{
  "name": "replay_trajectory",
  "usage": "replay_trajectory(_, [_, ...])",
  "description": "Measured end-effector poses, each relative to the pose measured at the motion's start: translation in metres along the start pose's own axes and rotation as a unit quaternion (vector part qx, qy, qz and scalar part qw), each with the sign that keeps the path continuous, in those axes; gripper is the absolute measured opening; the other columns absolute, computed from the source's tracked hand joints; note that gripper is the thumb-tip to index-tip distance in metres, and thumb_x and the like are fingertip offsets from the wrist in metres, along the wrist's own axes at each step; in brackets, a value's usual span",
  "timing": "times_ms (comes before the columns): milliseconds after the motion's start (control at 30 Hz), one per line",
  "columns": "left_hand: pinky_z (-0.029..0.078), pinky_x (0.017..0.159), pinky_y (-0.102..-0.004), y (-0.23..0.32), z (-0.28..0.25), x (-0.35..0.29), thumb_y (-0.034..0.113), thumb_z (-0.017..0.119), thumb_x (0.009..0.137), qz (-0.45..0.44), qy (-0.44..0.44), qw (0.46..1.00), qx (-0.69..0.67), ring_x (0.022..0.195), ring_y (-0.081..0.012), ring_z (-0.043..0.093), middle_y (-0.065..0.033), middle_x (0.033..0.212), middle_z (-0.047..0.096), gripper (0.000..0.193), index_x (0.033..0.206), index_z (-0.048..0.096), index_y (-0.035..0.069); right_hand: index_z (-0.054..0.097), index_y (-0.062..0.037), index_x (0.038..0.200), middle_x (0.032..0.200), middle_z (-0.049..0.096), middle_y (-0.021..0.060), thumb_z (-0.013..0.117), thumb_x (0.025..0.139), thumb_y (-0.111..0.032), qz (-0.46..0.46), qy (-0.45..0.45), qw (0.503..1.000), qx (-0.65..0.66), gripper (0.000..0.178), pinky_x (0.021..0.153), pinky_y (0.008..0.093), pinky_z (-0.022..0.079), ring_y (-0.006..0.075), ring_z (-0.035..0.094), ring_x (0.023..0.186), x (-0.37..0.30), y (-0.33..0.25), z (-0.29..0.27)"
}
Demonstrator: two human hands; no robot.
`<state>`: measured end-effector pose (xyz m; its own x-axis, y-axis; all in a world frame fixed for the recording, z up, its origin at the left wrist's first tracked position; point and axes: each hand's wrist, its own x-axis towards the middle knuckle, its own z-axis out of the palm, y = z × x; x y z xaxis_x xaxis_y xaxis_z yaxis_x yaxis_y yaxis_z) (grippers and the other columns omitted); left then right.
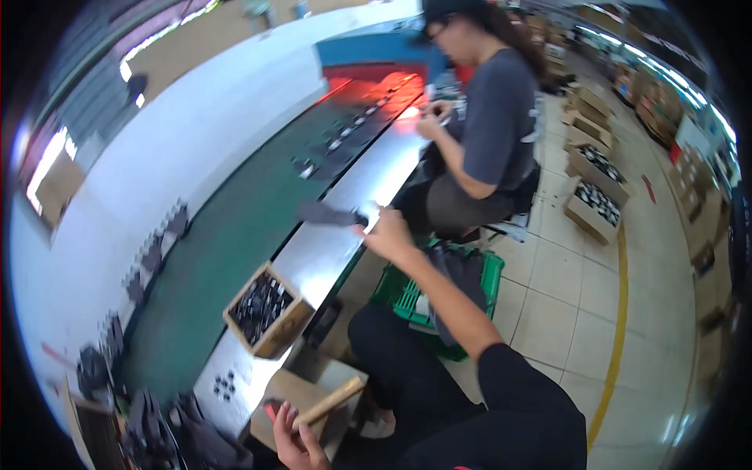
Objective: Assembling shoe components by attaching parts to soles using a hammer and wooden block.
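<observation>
Factory line — green belt (204, 266) with a shiny metal ledge (321, 252); nearest, the left hand (296, 450) curls at a wooden handle (337, 397), can't tell whether it grips. Open box (286, 323) of small black parts (258, 305) sits on the ledge, probably for easy reach. Green crate (492, 278) stands below; above, the right hand (389, 235) pinches a dark grey strip (325, 213) by one end over the ledge, likely keeping the rest free — seated co-worker (497, 117) beyond.
</observation>
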<state>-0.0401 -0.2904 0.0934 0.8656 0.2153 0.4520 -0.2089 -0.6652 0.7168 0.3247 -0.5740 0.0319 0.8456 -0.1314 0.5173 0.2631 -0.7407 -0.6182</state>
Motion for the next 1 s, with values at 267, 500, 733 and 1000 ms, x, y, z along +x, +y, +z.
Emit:
replay_trajectory(267, [0.046,0.100,-0.0469,0.009,-0.003,0.048,0.023,0.067,0.097,0.124,0.011,0.976,0.178,0.120,-0.0406,0.057,-0.0238,0.134,0.058,0.046,0.134,0.057,-0.001,0.054,-0.0090,0.080,0.077,0.057,0.0081,0.061,0.078,-0.009,-0.318,0.246,0.914,-0.047,0.007,0.070,0.0389,0.049,0.0271,0.060,0.077,0.085,-0.100,0.026])
replay_trajectory(500, [0.034,0.108,-0.0574,0.080,-0.030,0.102,0.048,0.079,0.083,0.151,0.185,0.885,0.399,0.133,-0.0423,0.045,-0.0205,0.150,0.044,0.089,0.149,0.040,0.001,0.054,-0.0080,0.087,0.080,0.053,0.0029,0.064,0.076,-0.015,-0.663,0.243,0.707,0.042,0.016,0.075,0.0330,0.047,0.0204,0.056,0.081,-0.009,-0.263,-0.114])
replay_trajectory(733, [0.047,0.094,-0.0322,-0.006,-0.052,0.060,0.024,0.051,0.103,-0.082,0.291,0.935,0.186,0.109,-0.0224,0.058,-0.0107,0.115,0.058,0.035,0.129,0.047,0.001,0.061,-0.0052,0.107,0.103,0.062,0.0083,0.069,0.085,-0.021,-0.791,0.009,0.557,0.252,0.028,0.089,0.0393,0.051,0.0289,0.060,0.100,-0.123,-0.319,-0.120])
replay_trajectory(1000, [0.049,0.051,-0.0234,0.012,-0.084,-0.001,0.015,0.061,0.098,-0.097,0.387,0.875,-0.274,0.060,-0.0125,0.057,-0.0095,0.112,0.060,0.049,0.143,0.041,0.007,0.054,-0.0019,0.117,0.109,0.063,0.0143,0.070,0.087,-0.049,-0.448,-0.307,0.839,-0.016,0.058,0.074,0.0438,0.055,0.0323,0.065,0.099,-0.222,-0.220,-0.003])
